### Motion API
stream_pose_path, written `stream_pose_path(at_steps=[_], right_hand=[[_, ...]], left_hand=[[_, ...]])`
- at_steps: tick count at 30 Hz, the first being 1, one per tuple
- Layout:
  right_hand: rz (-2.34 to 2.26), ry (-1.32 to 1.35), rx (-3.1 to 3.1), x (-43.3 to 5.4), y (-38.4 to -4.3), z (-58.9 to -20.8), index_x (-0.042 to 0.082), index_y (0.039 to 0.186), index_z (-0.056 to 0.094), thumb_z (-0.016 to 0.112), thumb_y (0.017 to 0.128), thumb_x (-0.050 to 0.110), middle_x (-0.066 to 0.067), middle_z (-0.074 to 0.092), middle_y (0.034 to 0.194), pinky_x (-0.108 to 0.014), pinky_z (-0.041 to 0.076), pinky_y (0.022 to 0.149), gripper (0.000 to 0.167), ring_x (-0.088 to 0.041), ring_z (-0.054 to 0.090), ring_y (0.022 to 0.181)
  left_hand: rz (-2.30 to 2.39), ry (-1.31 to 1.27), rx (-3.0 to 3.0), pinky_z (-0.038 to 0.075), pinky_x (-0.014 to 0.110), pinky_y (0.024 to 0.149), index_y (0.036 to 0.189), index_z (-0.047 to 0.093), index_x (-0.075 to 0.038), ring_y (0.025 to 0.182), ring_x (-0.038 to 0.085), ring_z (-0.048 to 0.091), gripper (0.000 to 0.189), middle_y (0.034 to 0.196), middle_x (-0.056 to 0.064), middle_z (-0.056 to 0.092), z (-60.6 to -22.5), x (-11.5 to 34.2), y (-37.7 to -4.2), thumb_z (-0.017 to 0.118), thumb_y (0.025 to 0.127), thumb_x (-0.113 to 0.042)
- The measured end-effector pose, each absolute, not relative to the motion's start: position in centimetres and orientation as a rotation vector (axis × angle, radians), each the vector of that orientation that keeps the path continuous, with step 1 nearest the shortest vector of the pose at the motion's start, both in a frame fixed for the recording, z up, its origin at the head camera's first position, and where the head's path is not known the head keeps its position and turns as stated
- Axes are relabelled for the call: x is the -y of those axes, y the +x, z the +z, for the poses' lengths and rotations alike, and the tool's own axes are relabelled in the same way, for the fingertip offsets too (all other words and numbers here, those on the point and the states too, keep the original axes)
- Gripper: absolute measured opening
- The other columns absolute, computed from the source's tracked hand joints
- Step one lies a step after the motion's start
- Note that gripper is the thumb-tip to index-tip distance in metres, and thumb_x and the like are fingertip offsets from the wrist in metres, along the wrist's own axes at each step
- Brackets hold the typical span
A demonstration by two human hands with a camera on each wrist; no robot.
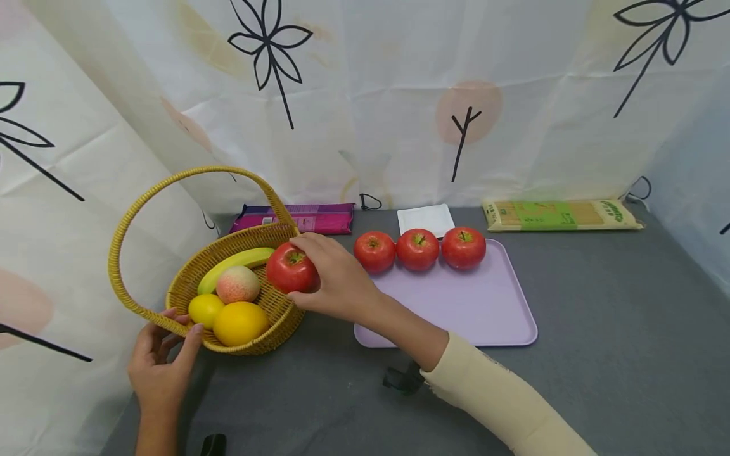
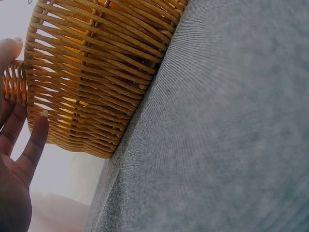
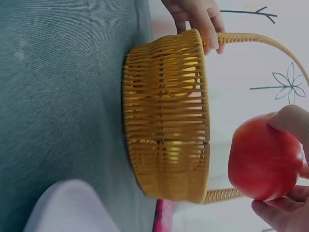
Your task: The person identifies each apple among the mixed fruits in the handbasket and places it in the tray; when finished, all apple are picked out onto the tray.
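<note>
A red apple (image 1: 293, 268) is gripped in my right hand (image 1: 336, 275), over the right side of the yellow wicker basket (image 1: 274, 335). In the right wrist view this apple (image 3: 264, 158) is clear of the rim, thumb on one side and fingertips on the other. My left hand (image 1: 162, 361) holds the basket at its near-left rim, where the arched handle (image 1: 116, 253) joins. Inside the basket lie a banana (image 1: 234, 266), a peach (image 1: 238, 284), a lemon (image 1: 206, 310) and an orange-yellow fruit (image 1: 241, 323).
Three red apples (image 1: 418, 249) sit in a row along the back edge of a lilac tray (image 1: 456, 310). Behind stand a purple packet (image 1: 325, 218), a white square (image 1: 425, 220) and a green-yellow noodle packet (image 1: 561, 215). Patterned cloth (image 1: 371, 95) hangs at the back.
</note>
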State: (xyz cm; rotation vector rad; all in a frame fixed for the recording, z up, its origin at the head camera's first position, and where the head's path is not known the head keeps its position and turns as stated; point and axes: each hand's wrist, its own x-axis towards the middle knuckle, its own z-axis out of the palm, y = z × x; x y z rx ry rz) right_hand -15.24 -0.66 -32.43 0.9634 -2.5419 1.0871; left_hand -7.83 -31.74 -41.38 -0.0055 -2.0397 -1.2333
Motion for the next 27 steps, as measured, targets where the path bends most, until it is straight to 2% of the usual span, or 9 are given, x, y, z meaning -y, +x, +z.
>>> stream_pose_path(at_steps=[13,27], right_hand=[[1.154,0.802,2.570,-5.2,-14.2,-34.7,0.012,0.141,0.054,0.086,0.077,0.026,-0.002,0.054,0.140,-0.043,0.054,0.094,0.073,-0.019,0.046,0.131],[1.084,0.723,2.678,-7.7,-13.8,-37.1,0.008,0.137,0.056,0.089,0.072,0.024,-0.006,0.056,0.134,-0.046,0.056,0.089,0.076,-0.023,0.052,0.121]], left_hand=[[-1.197,-0.006,2.047,0.052,0.015,0.081,0.129,0.063,0.004,0.094,0.016,0.065,0.053,0.106,0.014,0.069,-41.4,31.8,-7.9,0.076,0.079,0.011],[-1.182,0.015,2.042,0.052,0.014,0.080,0.128,0.063,0.004,0.093,0.014,0.065,0.051,0.104,0.010,0.069,-41.2,31.5,-7.8,0.077,0.079,0.011]])
